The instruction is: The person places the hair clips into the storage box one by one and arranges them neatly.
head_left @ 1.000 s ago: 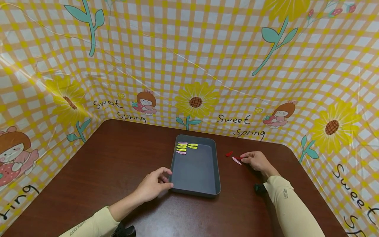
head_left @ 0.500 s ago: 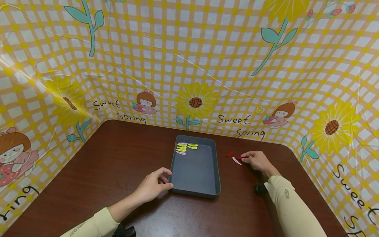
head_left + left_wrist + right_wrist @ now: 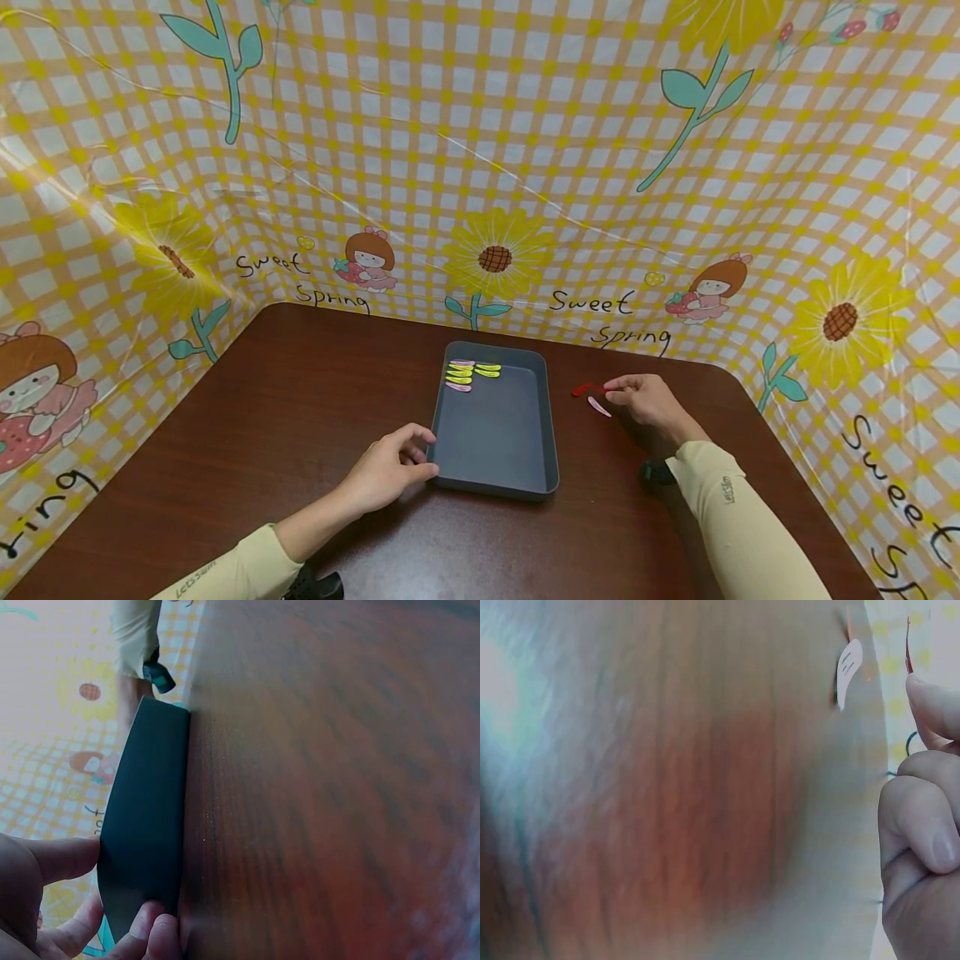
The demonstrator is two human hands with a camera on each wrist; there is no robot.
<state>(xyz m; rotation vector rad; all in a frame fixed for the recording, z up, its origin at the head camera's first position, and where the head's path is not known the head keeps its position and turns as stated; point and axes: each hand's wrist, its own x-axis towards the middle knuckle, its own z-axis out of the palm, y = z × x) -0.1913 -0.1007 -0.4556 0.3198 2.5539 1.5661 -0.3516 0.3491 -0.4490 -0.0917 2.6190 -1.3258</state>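
Observation:
My right hand (image 3: 651,402) pinches a red hair clip (image 3: 596,388) between thumb and forefinger, a little above the table; the right wrist view shows this red clip (image 3: 908,646) upright at the fingertips. Below it a pink hair clip (image 3: 599,407) lies on the table, and another red clip (image 3: 580,391) lies just left. My left hand (image 3: 386,468) holds the near left corner of a dark grey tray (image 3: 495,446), with thumb and fingers against its walls. Inside, at the far left, several yellow clips (image 3: 460,375) and pink clips (image 3: 458,387) form a column, beside two yellow clips (image 3: 488,370).
The brown table (image 3: 322,375) extends on both sides of the tray. A yellow checked cloth (image 3: 480,150) with sunflowers hangs along its back and sides. A dark strap device (image 3: 657,473) sits at the right wrist, and another (image 3: 315,583) at the left.
My right hand has raised the red hair clip off the table and moved slightly left and away from me. The left hand and the tray have stayed put.

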